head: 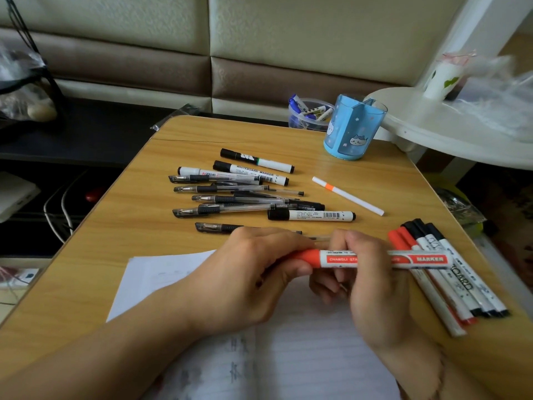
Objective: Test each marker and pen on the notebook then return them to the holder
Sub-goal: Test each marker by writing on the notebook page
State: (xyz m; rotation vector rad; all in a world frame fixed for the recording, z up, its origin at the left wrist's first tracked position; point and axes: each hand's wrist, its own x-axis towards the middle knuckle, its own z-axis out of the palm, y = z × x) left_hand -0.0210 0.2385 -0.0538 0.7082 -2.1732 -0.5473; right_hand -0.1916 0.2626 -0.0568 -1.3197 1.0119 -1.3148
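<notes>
Above the notebook [302, 350], held level: red marker [383, 258], label "CHANGLI… MARKER". Left hand [248, 278] grips its cap; right hand [366, 281] pinches the barrel. At 12 o'clock, loose pens [230, 197], one marked "WHITEBOARD MARKER". Holder [353, 127] at 1 o'clock.

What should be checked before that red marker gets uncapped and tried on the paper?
1. Red marker held in both hands: ok.
2. Left hand grips the red cap end: ok.
3. Right hand grips the barrel: ok.
4. Notebook open beneath the hands: ok.
5. Blue holder upright on the table, with room inside: ok.
6. Marker has ink: cannot tell.
</notes>
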